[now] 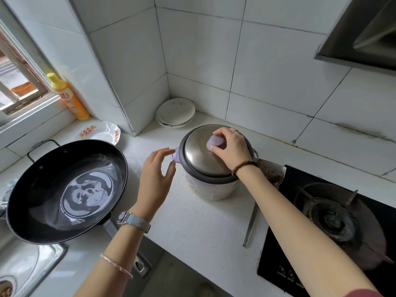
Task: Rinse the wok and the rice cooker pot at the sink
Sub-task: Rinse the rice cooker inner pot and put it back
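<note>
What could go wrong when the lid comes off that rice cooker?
The lid could slip, since the right hand pinches only its small knob. Its wrist passes just above a cleaver beside the rice cooker, so it might get nicked. The wok, holding water at the sink edge, could tip if bumped.

The wok (66,189) was black and shiny inside, with a wet gleam on its flat bottom. The lid (199,157) of the rice cooker was bright, smooth metal. The knob (215,142) on it was smooth purple plastic. A dull dark ring (205,179) ran round the lid. The cooker body (210,188) looked like smooth pale plastic. The sink (42,260) was grey metal. The wall tiles (203,50) were white and glossy. The counter (192,221) was pale and speckled, like stone. The plates (175,112) were shiny china. The bottle (68,97) was yellow plastic. The hob (276,254) was glossy black glass, with a rough, dull burner (334,215).
</note>
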Tool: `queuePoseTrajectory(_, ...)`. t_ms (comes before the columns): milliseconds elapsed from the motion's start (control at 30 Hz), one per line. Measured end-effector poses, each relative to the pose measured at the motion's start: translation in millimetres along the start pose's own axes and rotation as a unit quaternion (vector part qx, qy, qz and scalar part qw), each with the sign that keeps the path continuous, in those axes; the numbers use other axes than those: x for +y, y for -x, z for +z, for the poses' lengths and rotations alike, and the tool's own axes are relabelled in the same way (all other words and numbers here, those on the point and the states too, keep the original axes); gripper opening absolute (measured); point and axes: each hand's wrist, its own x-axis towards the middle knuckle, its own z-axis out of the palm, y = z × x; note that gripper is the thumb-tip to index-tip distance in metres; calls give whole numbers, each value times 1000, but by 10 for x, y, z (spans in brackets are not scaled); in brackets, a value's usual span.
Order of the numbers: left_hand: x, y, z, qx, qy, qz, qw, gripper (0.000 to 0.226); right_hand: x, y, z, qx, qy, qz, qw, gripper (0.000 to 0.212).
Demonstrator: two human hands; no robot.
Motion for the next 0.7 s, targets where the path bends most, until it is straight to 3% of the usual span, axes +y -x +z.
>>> queuePoseTrajectory(167,-75,57,-58,9,-8,-8,1000,26,-53,24,-27,12,-1,0,1000,28)
queuePoseTrajectory(433,-12,197,-264,25,-2,-13,1000,28,-495,214,-449,109,-42,-26,993,30)
queuePoseTrajectory(700,-97,474,-518,16,-1,-12,1000,28,-730,1201,-627,39,-67,15,997,31)
